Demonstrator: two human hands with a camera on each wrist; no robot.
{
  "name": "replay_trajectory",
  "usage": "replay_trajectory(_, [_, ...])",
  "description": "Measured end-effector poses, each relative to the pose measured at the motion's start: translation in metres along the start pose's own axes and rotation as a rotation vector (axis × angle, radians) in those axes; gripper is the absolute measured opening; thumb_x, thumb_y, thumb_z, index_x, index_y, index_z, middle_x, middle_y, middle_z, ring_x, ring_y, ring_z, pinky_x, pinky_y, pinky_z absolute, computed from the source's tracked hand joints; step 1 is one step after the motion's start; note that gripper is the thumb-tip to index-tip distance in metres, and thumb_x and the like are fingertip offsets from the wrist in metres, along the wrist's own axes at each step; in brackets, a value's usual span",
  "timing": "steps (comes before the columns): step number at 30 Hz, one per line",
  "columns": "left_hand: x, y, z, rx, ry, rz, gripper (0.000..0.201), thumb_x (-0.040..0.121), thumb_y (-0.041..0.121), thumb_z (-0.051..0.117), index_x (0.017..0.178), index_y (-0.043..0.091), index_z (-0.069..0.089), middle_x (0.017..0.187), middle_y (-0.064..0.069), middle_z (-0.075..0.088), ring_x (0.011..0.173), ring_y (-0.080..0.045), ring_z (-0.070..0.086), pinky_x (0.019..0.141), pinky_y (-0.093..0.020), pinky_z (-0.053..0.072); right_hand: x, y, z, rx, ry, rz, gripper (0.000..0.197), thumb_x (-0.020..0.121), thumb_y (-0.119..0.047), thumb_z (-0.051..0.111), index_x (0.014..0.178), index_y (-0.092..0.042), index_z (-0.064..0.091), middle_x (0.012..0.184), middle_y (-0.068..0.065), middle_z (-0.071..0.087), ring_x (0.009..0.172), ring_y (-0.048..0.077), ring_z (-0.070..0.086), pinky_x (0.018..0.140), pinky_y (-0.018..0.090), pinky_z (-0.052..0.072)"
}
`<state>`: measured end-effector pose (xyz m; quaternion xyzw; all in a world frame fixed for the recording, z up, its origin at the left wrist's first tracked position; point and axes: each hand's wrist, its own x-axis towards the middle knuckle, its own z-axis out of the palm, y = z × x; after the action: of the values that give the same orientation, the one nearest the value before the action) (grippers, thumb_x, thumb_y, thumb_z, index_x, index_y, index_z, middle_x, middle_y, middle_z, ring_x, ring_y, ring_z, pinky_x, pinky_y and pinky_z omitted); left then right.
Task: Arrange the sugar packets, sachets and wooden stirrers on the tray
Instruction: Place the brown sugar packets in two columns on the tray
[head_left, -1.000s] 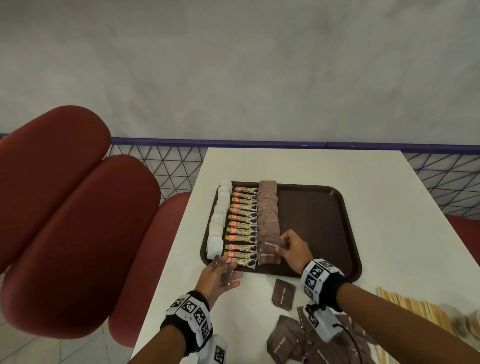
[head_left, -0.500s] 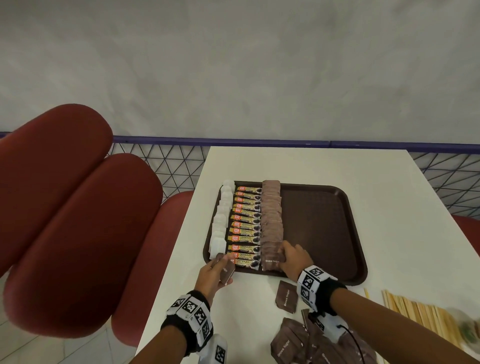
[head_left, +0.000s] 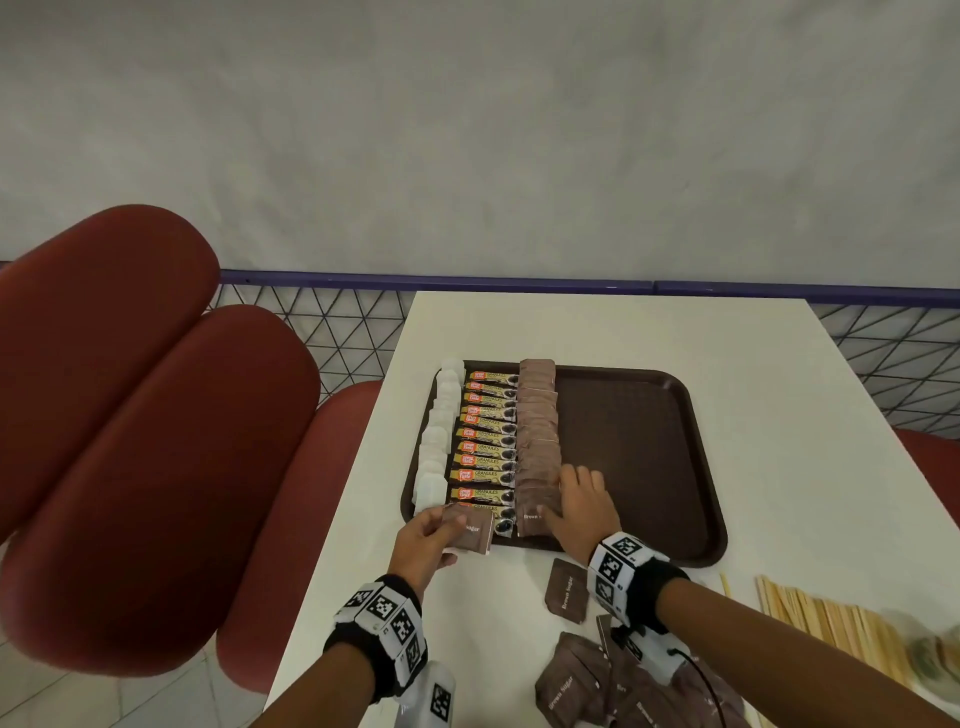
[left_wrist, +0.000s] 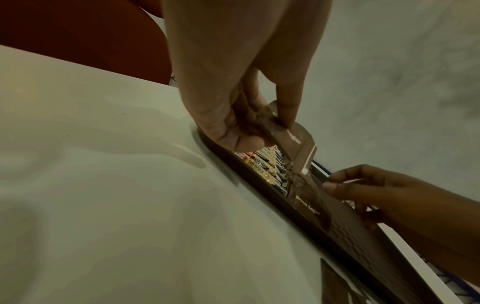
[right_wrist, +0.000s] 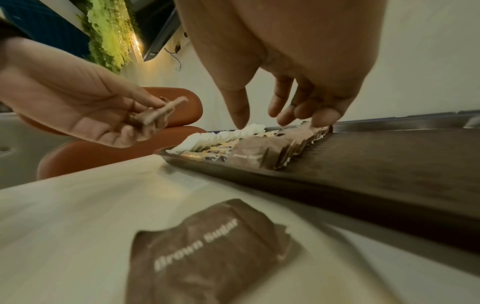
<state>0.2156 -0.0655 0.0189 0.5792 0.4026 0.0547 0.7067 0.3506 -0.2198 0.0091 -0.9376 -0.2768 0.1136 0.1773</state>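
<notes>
A dark brown tray (head_left: 649, 441) lies on the white table (head_left: 623, 327). It holds a row of white sugar packets (head_left: 439, 441), a row of coffee granule sachets (head_left: 485, 447) and a row of brown sugar packets (head_left: 537, 431). My left hand (head_left: 426, 540) pinches a brown sugar packet (head_left: 470, 530) (left_wrist: 291, 139) over the tray's near left edge. My right hand (head_left: 579, 501) rests with straight fingers (right_wrist: 322, 117) on the near end of the brown row. Wooden stirrers (head_left: 831, 623) lie on the table at the right.
One loose brown sugar packet (head_left: 566, 590) (right_wrist: 207, 253) lies just in front of the tray, and a pile of several more (head_left: 623, 691) sits nearer me. Red padded seats (head_left: 130, 441) stand to the left. A purple rail with wire mesh (head_left: 322, 322) runs behind the table.
My right hand set its brown sugar packet at the near end of the brown row and now lies flat on it. My left hand moved its packet up to the tray edge.
</notes>
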Motion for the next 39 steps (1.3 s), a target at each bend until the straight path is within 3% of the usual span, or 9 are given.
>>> replay_trajectory(6, [-0.002, 0.002, 0.004, -0.098, -0.026, 0.01, 0.011, 0.085, -0.001, 0.061, 0.091, 0.007, 0.065, 0.096, -0.011, 0.067, 0.09, -0.022, 0.062, 0.074, -0.03, 0.051, -0.006, -0.021, -0.002, 0.476, -0.144, -0.136, 0.033, 0.088, -0.032, 0.058, 0.116, -0.016, 0.052, 0.108, 0.0, 0.052, 0.103, 0.013, 0.045, 0.088, 0.025, 0.042])
replay_trajectory(8, [-0.003, 0.002, 0.005, -0.128, -0.039, 0.008, 0.011, 0.085, -0.003, 0.061, 0.091, 0.004, 0.065, 0.095, -0.013, 0.066, 0.086, -0.021, 0.063, 0.073, -0.028, 0.053, -0.008, -0.03, -0.001, 0.469, -0.205, -0.201, 0.036, 0.086, -0.03, 0.062, 0.119, -0.016, 0.053, 0.11, 0.001, 0.054, 0.103, 0.013, 0.048, 0.089, 0.027, 0.044])
replay_trajectory(11, [-0.004, 0.002, 0.008, -0.135, -0.066, 0.009, 0.016, 0.085, -0.004, 0.06, 0.099, 0.001, 0.065, 0.096, -0.013, 0.067, 0.083, -0.019, 0.064, 0.066, -0.02, 0.057, -0.008, -0.035, 0.006, 0.437, -0.224, -0.232, 0.017, 0.084, -0.02, 0.063, 0.1, -0.014, 0.06, 0.099, 0.005, 0.059, 0.092, 0.018, 0.053, 0.084, 0.034, 0.046])
replay_trajectory(15, [-0.008, 0.003, 0.006, -0.095, -0.07, 0.007, 0.022, 0.085, -0.002, 0.06, 0.107, 0.002, 0.066, 0.1, -0.006, 0.066, 0.089, -0.016, 0.063, 0.068, -0.022, 0.057, 0.001, -0.022, -0.002, 0.394, -0.177, -0.165, 0.008, 0.084, -0.014, 0.064, 0.091, -0.012, 0.065, 0.093, 0.003, 0.06, 0.084, 0.016, 0.054, 0.067, 0.018, 0.041])
replay_trajectory(16, [-0.008, 0.003, 0.004, -0.083, -0.062, 0.005, 0.024, 0.085, -0.002, 0.061, 0.107, 0.002, 0.066, 0.101, -0.005, 0.066, 0.09, -0.016, 0.063, 0.068, -0.022, 0.057, 0.005, -0.015, -0.007, 0.348, -0.145, -0.129, 0.01, 0.085, -0.015, 0.063, 0.093, -0.012, 0.067, 0.097, 0.003, 0.061, 0.087, 0.015, 0.052, 0.07, 0.017, 0.041])
replay_trajectory(20, [-0.006, 0.002, -0.01, -0.049, -0.037, 0.0, 0.027, 0.085, -0.002, 0.061, 0.111, 0.001, 0.066, 0.108, -0.009, 0.065, 0.097, -0.022, 0.063, 0.067, -0.024, 0.055, 0.018, 0.016, -0.017, 0.22, -0.157, 0.012, 0.019, 0.087, -0.021, 0.059, 0.104, -0.015, 0.065, 0.106, 0.005, 0.064, 0.104, 0.021, 0.055, 0.092, 0.035, 0.046])
replay_trajectory(28, [-0.009, -0.003, -0.009, 0.004, -0.067, -0.045, 0.018, 0.084, 0.0, 0.062, 0.097, 0.011, 0.069, 0.1, -0.006, 0.069, 0.092, -0.019, 0.065, 0.072, -0.027, 0.052, 0.015, 0.013, -0.007, 0.029, -0.294, 0.0, 0.026, 0.087, -0.027, 0.058, 0.111, -0.018, 0.062, 0.116, 0.01, 0.061, 0.107, 0.029, 0.057, 0.095, 0.036, 0.046])
replay_trajectory(34, [-0.014, -0.004, -0.003, 0.129, -0.18, -0.07, 0.019, 0.086, 0.004, 0.061, 0.101, 0.014, 0.065, 0.094, -0.001, 0.069, 0.082, -0.014, 0.065, 0.069, -0.023, 0.051, 0.014, 0.005, 0.001, -0.226, -0.223, -0.099, 0.027, 0.091, -0.029, 0.053, 0.113, -0.013, 0.058, 0.118, 0.01, 0.057, 0.115, 0.027, 0.046, 0.098, 0.034, 0.035])
replay_trajectory(39, [-0.018, -0.01, -0.003, 0.292, -0.268, -0.039, 0.022, 0.089, 0.0, 0.055, 0.102, 0.016, 0.063, 0.09, -0.001, 0.068, 0.075, -0.011, 0.062, 0.062, -0.018, 0.049, 0.008, 0.001, 0.001, -0.319, -0.099, -0.203, 0.03, 0.088, -0.025, 0.054, 0.117, -0.014, 0.054, 0.125, 0.005, 0.053, 0.117, 0.024, 0.041, 0.096, 0.034, 0.034])
